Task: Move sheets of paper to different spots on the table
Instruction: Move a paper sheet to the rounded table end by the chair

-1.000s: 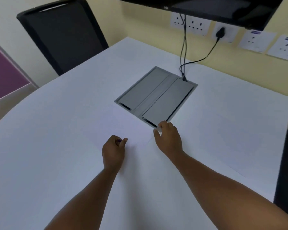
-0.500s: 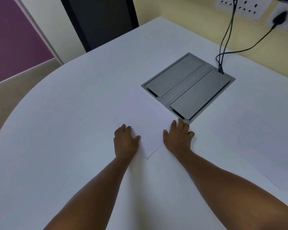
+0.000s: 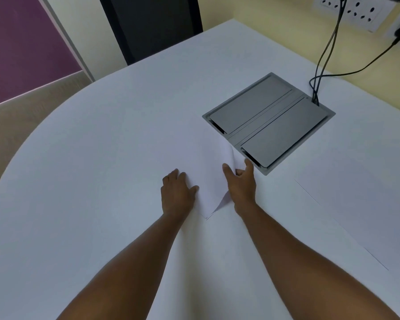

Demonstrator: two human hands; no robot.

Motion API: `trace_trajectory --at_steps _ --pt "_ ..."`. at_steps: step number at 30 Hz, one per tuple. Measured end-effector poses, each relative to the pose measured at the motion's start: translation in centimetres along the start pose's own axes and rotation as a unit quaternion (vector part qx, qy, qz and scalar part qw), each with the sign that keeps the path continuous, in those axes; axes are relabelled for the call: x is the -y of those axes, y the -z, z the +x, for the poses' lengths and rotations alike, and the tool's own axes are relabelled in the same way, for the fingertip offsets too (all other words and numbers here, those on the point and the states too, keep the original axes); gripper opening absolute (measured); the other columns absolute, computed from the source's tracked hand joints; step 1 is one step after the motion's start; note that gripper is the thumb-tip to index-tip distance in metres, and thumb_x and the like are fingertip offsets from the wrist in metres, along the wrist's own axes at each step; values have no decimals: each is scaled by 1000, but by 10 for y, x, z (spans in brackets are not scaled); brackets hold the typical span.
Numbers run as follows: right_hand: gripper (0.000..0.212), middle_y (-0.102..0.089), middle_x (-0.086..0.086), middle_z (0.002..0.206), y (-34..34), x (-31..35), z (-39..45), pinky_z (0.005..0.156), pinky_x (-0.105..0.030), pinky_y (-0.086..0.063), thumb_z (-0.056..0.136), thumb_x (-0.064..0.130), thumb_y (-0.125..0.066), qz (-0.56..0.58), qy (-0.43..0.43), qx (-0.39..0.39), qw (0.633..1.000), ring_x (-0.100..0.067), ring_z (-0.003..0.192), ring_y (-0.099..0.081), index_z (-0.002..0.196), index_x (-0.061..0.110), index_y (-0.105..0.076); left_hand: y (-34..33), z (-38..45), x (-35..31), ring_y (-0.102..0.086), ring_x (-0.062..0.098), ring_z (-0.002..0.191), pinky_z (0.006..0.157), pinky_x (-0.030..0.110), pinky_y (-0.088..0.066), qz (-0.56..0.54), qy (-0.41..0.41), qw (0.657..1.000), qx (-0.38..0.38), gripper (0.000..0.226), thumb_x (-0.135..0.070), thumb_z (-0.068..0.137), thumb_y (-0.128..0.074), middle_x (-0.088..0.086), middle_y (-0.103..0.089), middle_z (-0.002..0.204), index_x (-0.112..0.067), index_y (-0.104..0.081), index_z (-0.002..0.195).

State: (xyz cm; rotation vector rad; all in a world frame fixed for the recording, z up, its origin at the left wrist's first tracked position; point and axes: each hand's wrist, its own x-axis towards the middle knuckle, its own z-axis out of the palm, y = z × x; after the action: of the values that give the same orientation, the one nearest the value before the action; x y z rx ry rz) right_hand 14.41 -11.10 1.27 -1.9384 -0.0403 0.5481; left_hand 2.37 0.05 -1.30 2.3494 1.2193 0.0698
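A white sheet of paper (image 3: 208, 179) lies on the white table (image 3: 90, 169) in front of me, its near corner pointing toward me. My left hand (image 3: 177, 192) rests flat on the sheet's left part, fingers apart. My right hand (image 3: 240, 181) pinches the sheet's right edge between thumb and fingers, and that edge curls up off the table. A second white sheet (image 3: 360, 204) lies flat to the right, apart from both hands.
A grey cable box (image 3: 268, 122) with two lids is set into the table just beyond my right hand. Black cables (image 3: 323, 56) run from it to wall sockets (image 3: 353, 8). A black chair (image 3: 153, 24) stands at the far edge.
My right hand went from lying flat on the sheet to pinching its right edge, which now lifts off the table. My left hand stays flat on the sheet.
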Motion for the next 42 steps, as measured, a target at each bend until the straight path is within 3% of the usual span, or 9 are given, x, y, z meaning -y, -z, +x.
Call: trace_trajectory --at_steps 4,8,10,18,22,25,30,35,42 --pt "85 -56 6 108 -11 -5 -16 87 -29 -48 84 38 -77 151 -147 -56 976 -16 97 -60 152 15 -32 2 0 -3 -32 32 139 106 44 -36 -3 2 1000 9 57 -38 89 -63 11 -38 153 -9 -49 136" --pt "24 -72 -9 97 -23 -13 -33 72 -35 -57 86 29 -76 238 -232 -75 940 -25 81 -69 92 6 -70 5 -1 -3 -32 32 139 107 43 -37 3 2 1000 9 54 -37 89 -62 11 -39 153 -8 -51 132" --pt "27 -67 -7 76 -24 -15 -39 69 -34 -55 90 21 -69 169 -195 -83 963 -25 70 -64 68 7 -59 6 -2 -4 -33 33 138 106 44 -38 -4 0 1000 10 52 -37 89 -63 12 -40 152 -7 -52 129" --pt "31 -49 -5 63 -8 5 -42 62 -32 -40 92 13 -58 33 -19 -88 995 -20 60 -41 66 8 -42 24 -11 15 -30 31 145 116 36 -23 -211 95 971 -53 68 -33 93 -65 16 -36 156 -1 -39 148" --pt "26 -51 -8 73 -15 23 -53 64 -30 -41 94 14 -57 101 24 -34 994 -19 66 -43 86 -10 -50 43 -11 23 -60 35 120 110 43 -40 -382 259 885 -65 64 -40 93 -61 23 -58 135 7 -50 135" --pt "23 -57 -5 75 -24 39 -65 64 -31 -45 96 15 -58 130 58 6 990 -19 69 -48 89 -7 -55 56 -17 30 -68 22 74 95 42 -55 -552 357 751 -57 64 -44 91 -64 15 -62 118 4 -52 131" --pt "21 -77 16 86 -38 67 -85 81 -33 -60 97 15 -60 175 98 90 976 -10 86 -72 86 30 -71 84 -28 47 -68 25 83 89 34 -57 -720 367 588 -48 33 -38 92 -68 12 -68 108 -7 -60 99" --pt "19 -78 3 98 -51 75 -102 85 -36 -59 97 12 -60 186 107 154 964 -22 98 -73 96 26 -73 114 -40 72 -71 24 93 80 37 -60 -774 356 508 -125 17 -26 88 -74 11 -72 111 -13 -67 97" --pt "16 -78 7 91 -77 61 -120 81 -34 -57 97 11 -60 154 93 206 962 -15 88 -74 100 21 -73 146 -64 133 -68 19 80 70 32 -59 -745 386 493 -231 24 -14 87 -75 6 -70 98 -9 -69 109"
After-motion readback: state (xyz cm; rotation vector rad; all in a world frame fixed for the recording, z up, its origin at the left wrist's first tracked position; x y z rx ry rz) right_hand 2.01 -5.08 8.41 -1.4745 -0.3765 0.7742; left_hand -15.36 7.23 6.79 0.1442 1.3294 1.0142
